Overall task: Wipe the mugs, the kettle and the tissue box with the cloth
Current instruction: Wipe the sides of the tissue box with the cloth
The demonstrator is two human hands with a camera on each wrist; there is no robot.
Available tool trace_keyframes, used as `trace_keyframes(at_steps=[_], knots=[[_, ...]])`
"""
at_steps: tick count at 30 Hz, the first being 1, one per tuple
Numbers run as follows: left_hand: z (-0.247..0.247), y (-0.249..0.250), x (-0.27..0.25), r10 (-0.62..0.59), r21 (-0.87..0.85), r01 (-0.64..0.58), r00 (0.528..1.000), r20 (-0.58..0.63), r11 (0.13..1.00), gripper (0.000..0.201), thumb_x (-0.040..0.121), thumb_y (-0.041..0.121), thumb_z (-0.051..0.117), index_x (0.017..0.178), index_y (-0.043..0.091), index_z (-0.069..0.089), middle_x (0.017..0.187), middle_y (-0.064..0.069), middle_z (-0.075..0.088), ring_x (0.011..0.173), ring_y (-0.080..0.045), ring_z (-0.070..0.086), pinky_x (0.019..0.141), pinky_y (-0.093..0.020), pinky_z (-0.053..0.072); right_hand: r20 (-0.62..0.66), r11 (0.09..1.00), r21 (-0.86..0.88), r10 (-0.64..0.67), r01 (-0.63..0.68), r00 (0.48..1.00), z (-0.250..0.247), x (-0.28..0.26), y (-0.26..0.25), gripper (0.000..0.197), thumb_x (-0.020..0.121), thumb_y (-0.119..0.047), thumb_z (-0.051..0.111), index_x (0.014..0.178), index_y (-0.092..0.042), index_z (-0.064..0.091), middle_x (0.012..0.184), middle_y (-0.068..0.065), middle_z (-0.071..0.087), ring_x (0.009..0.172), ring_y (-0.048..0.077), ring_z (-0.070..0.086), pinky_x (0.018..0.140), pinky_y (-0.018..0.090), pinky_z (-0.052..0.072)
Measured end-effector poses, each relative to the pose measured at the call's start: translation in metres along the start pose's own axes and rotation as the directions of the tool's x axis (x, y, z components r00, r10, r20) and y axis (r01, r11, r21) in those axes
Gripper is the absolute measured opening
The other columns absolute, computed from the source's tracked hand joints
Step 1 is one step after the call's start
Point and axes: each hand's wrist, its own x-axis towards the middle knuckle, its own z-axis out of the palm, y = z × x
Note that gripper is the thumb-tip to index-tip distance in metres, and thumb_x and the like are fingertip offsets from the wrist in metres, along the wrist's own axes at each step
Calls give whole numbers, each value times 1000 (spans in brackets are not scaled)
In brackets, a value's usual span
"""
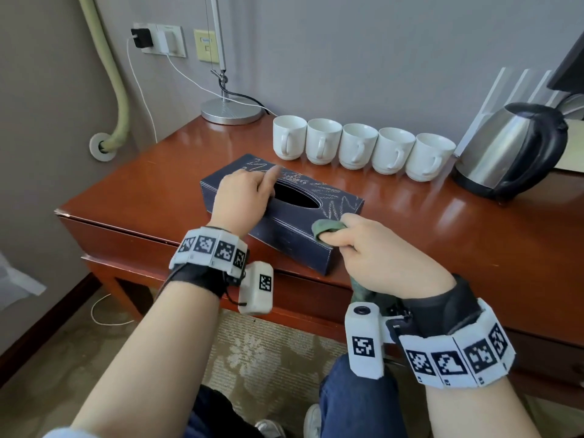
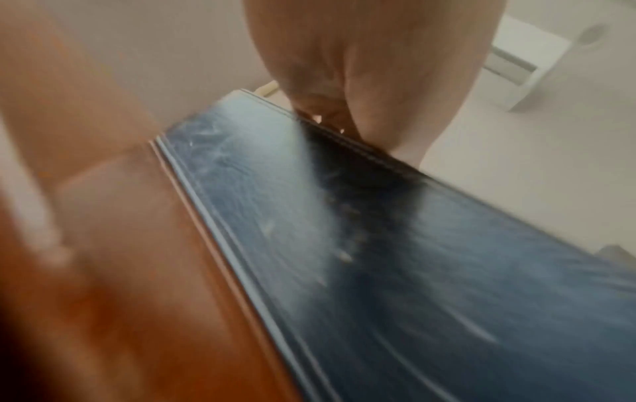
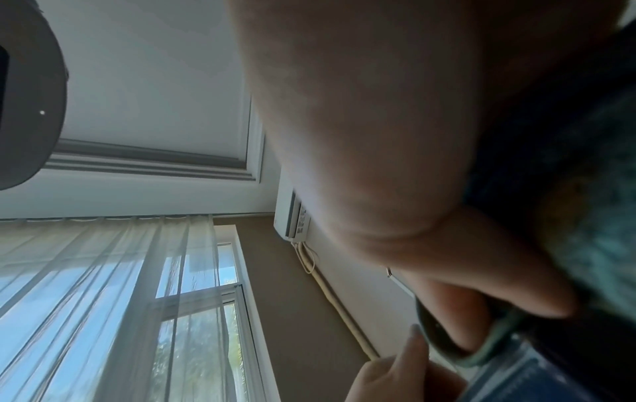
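- A pale green pipe [image 1: 118,90] goes down the wall on the far left, and near it a wall socket [image 1: 159,39] has a black plug and a white cable.
- A lamp base [image 1: 231,110] of silver metal stands on the back left corner of the table [image 1: 474,235], which is of reddish-brown wood.
- The left hand [image 1: 241,200] rests on the left part of the tissue box [image 1: 284,235]; the forefinger is stretched out over the top, and the other fingers bend down at the edge of the oval opening. I cannot tell whether they really hold the rim.
- The tissue box is dark blue with pale scratch-like marks, and it lies at an angle near the front edge of the table. In the left wrist view its long side [image 2: 378,244] is blurred.
- The right hand [image 1: 379,251] is closed round the green cloth [image 1: 327,227], and the bunched end of the cloth touches the right front corner of the box. The rest of the cloth hangs below the palm.
- Five white mugs [image 1: 360,147] stand in a row at the back, side by side, with the handles toward the front.
- The steel kettle [image 1: 512,153] with a black handle stands just to the right of the last mug.
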Motion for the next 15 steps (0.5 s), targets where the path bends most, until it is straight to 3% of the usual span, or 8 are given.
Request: trace_keyframes(at_steps=[3, 6, 9, 12, 15], knots=[[8, 1, -17, 40, -17, -41, 999, -24, 999, 55, 98, 39, 34, 63, 8, 63, 67, -2, 65, 79, -25, 59, 85, -32, 36, -1, 998, -39, -50, 50, 999, 5, 2, -10, 47, 97, -7, 35, 130, -30, 58, 89, 0, 34, 85, 26, 50, 76, 40, 44], [13, 4, -27, 76, 55, -75, 997, -20, 996, 46, 92, 38, 36, 52, 16, 40, 51, 6, 40, 66, -17, 43, 81, -28, 26, -27, 990, -77, -119, 117, 993, 16, 9, -17, 47, 96, -7, 37, 130, -33, 56, 81, -5, 27, 71, 19, 42, 62, 31, 34], [11, -5, -24, 77, 39, -74, 995, -59, 996, 54, 86, 47, 33, 54, 7, 48, 48, 5, 35, 63, -16, 43, 77, -28, 23, -23, 983, -67, -171, 169, 985, 22, 11, -20, 48, 99, -7, 36, 134, -35, 54, 79, -10, 26, 65, 11, 33, 58, 28, 27], [8, -14, -18, 79, -61, -80, 997, -19, 995, 58, 85, 50, 33, 60, 5, 59, 52, 2, 48, 68, -11, 45, 85, -30, 28, -20, 989, -10, -146, 146, 989, 23, 7, -14, 47, 101, -12, 35, 136, -39, 50, 80, -8, 31, 74, 17, 42, 63, 29, 32], [6, -15, -15, 89, -115, -85, 996, 28, 990, 42, 90, 37, 42, 59, 13, 57, 52, 14, 50, 70, -2, 47, 90, -32, 28, -37, 999, 30, -40, 41, 999, 14, 4, -3, 49, 99, -10, 35, 135, -41, 51, 91, -4, 44, 85, 22, 51, 71, 33, 39]])
